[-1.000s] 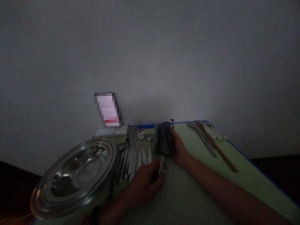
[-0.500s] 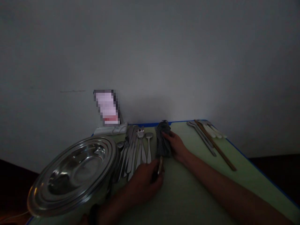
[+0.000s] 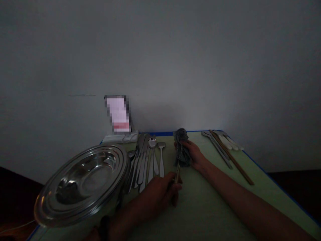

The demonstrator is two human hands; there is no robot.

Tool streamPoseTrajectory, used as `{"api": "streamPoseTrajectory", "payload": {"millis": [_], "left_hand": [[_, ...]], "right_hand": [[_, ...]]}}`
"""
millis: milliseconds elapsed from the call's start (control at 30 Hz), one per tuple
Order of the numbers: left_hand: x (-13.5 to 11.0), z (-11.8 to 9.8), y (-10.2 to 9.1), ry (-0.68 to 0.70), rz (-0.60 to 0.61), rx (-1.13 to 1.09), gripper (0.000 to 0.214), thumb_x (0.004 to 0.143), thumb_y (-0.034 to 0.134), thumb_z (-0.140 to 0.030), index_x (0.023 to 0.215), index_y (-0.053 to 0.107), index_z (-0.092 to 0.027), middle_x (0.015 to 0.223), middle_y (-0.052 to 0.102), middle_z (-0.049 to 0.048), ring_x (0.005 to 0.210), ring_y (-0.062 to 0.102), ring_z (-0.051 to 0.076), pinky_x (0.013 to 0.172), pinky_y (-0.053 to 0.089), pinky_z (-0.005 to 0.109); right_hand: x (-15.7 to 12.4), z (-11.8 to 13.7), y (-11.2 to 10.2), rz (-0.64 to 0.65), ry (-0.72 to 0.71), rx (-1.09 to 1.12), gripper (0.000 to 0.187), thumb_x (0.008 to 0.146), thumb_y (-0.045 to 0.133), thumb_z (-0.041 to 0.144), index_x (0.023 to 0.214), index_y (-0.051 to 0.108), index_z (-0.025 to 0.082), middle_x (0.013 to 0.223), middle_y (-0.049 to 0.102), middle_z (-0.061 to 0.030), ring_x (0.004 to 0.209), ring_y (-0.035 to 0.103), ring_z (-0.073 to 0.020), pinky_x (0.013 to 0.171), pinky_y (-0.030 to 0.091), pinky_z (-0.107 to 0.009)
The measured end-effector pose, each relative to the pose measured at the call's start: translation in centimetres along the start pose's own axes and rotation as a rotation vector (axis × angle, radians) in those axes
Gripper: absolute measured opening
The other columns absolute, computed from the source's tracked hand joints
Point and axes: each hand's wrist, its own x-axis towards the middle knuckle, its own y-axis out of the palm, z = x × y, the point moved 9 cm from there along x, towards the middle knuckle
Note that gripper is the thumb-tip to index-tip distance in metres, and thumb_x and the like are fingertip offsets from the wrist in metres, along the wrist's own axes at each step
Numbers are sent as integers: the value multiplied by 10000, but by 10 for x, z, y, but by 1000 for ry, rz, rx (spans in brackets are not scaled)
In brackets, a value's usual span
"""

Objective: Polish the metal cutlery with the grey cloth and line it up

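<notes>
My left hand (image 3: 162,190) is closed around the lower end of a slim utensil handle (image 3: 177,173). The utensil's upper part is hidden in a grey patterned cloth (image 3: 182,149), so its kind does not show. My right hand (image 3: 195,154) grips that cloth from the right, fingers wrapped round it. Just left of the cloth lies a short spatula-like spoon (image 3: 161,157), beside a spoon (image 3: 152,143) and a row of metal table knives (image 3: 142,164).
Large nested steel basins (image 3: 97,179) stand at the left. Behind them, a phone (image 3: 119,113) leans above a white power strip (image 3: 120,137). Metal spoons (image 3: 218,150), brown chopsticks (image 3: 233,160) and white-handled cutlery (image 3: 229,142) lie at the right, near the table's blue edge (image 3: 276,189).
The view has shifted slightly. Both hands, with the cloth and utensil, have moved a little to the right, and more of the handle shows below the cloth.
</notes>
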Motion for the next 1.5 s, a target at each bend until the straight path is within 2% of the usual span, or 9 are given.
{"api": "streamPoseTrajectory", "payload": {"millis": [133,267,400,533,700,1033,1167,1300,1500], "left_hand": [[3,1,-4,0,-17,-25,265,931,315,-327,831,510,-178,612,579,-32,582,557,105,589,389,200],[1,1,-12,9,-71,51,284,909,364,-284,673,485,-183,576,548,-39,585,530,108,601,358,209],[-2,4,-18,-15,-150,84,318,922,324,-305,694,511,-190,574,570,-32,669,543,136,672,359,228],[3,5,-11,-47,-99,38,381,935,283,-358,672,501,-187,560,560,-35,603,548,121,665,381,222],[7,3,-8,-68,-46,-6,420,944,224,-386,703,502,-184,573,577,-28,573,553,111,641,405,216],[8,9,-8,-86,-72,22,411,943,219,-364,695,492,-182,586,614,-3,580,573,123,650,418,228],[9,13,-8,-106,-84,79,408,939,241,-375,684,494,-180,575,609,-3,589,586,131,642,409,234],[8,11,-6,-90,-69,126,427,946,211,-380,722,512,-178,580,600,-4,577,577,130,630,404,235],[1,-2,-3,-11,-63,469,410,940,220,-393,846,565,-192,746,617,42,699,563,182,650,380,281]], "right_hand": [[1,0,-1,11,-6,-8,118,642,646,120,754,621,147,639,696,-34,574,651,-156,515,526,-235],[2,-3,1,23,-19,-9,217,588,705,111,787,627,152,660,698,-23,599,656,-159,555,530,-243],[5,-5,-2,-20,-39,2,143,673,678,258,769,621,170,688,701,-30,726,669,-186,666,539,-292],[5,-3,-10,-101,-79,11,185,686,665,357,734,606,188,722,706,-34,815,660,-195,709,531,-297],[-5,-2,-12,-178,-110,3,240,645,695,407,684,592,194,619,683,-12,754,659,-196,666,525,-284],[-30,-22,16,-99,-21,-93,305,616,686,457,730,636,179,686,696,-39,773,653,-215,645,502,-295],[-32,-21,17,-94,-62,-91,327,609,690,457,774,646,178,734,705,-34,797,651,-208,687,495,-296],[-23,-17,3,-160,-51,-77,312,629,667,462,742,644,171,727,707,-42,803,652,-211,693,495,-298],[-13,4,-12,-207,-108,-95,269,621,694,429,715,633,185,687,703,-29,785,655,-211,662,500,-286]]}}
